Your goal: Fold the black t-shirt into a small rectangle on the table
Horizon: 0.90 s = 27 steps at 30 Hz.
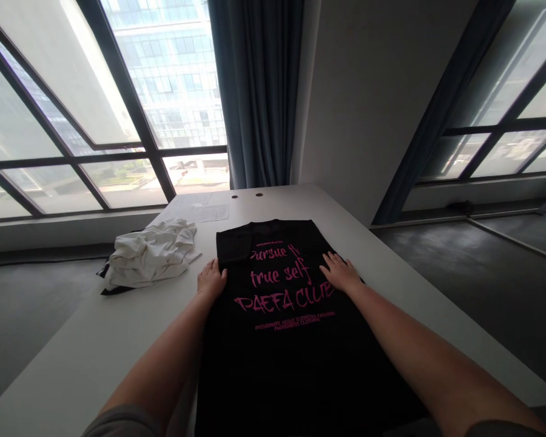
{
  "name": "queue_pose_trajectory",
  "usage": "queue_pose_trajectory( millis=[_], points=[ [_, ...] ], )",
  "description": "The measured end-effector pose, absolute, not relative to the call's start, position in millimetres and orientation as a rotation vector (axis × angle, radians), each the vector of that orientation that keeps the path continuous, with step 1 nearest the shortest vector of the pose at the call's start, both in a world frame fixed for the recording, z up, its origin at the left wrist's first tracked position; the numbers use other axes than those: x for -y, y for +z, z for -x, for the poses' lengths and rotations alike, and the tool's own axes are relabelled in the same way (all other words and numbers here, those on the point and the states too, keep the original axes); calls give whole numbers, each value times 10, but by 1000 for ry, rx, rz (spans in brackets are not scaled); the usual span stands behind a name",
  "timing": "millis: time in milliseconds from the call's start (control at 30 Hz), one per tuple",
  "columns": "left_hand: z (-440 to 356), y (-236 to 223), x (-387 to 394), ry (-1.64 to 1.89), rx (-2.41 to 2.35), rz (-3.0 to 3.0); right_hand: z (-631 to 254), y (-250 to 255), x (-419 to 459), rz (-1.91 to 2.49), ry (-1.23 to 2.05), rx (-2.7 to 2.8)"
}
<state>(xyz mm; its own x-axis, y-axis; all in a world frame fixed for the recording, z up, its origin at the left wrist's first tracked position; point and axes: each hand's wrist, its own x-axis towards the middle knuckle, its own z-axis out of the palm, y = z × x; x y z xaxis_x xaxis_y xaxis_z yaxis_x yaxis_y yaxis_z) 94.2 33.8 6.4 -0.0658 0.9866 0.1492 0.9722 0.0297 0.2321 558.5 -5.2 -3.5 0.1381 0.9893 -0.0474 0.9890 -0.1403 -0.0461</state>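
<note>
Shirt point(282, 370), long axis pointing away, print point(282, 276) upright, left hand point(212, 279) fingers together, right hand point(341, 272) spread

Before me stretches a long, flat white table point(95, 340). On it I have a black cloth shirt point(282, 364) with pink lettering, laid flat; to its left, a crumpled white cloth point(152, 255) over black fabric point(113, 291); farther off, flat white paper sheets point(204, 212).

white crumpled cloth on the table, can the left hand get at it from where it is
Probably yes: the left hand rests on the left edge of the black shirt, and the white cloth lies just beside it, nothing visible between.
</note>
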Motion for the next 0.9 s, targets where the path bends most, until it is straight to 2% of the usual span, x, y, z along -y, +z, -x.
queue_pose_trajectory(
  millis=[300,567,900],
  points=[
    [-758,152,-527,481,-2323,-2095,-5865,-123,-148,2381,-48,1853],
    [-650,163,-507,490,-2222,-2045,-5984,-114,-263,2549,160,1859],
    [-661,228,-879,449,-2269,-2058,-6016,-108,-525,2529,156,1871]
  ],
)
